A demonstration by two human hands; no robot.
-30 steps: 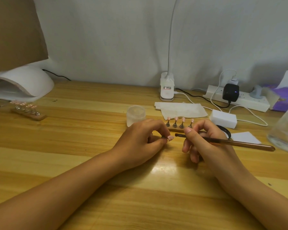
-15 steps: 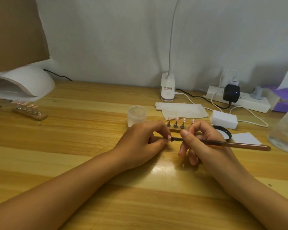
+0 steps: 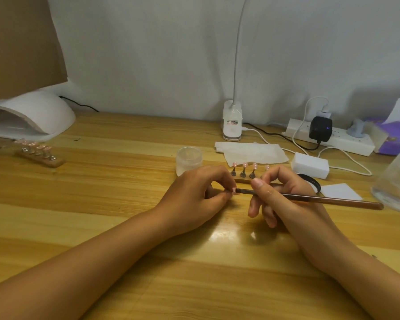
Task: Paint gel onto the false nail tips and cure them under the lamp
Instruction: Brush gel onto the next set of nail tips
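My left hand (image 3: 198, 192) pinches a small stand with a pink nail tip (image 3: 234, 191) at mid-table. My right hand (image 3: 280, 196) grips a thin brown brush (image 3: 321, 199), and the brush's dark head touches that tip. Just behind my hands a wooden holder (image 3: 243, 180) carries several more pink tips on metal stands (image 3: 243, 170). A second wooden holder with pink tips (image 3: 38, 153) lies at the far left, in front of the white curing lamp (image 3: 30, 114). A frosted gel jar (image 3: 189, 159) stands behind my left hand.
White wipes (image 3: 249, 152), a white block (image 3: 310, 165) and a black ring lid (image 3: 311, 181) lie behind my right hand. A desk lamp base (image 3: 232, 123), a power strip with cables (image 3: 328, 137), a purple tissue pack (image 3: 393, 142) and a clear cup (image 3: 397, 181) line the back and right.
The brush head has moved left to meet the tip in my left hand, and my right hand has shifted slightly leftward with it. My left hand has stayed put.
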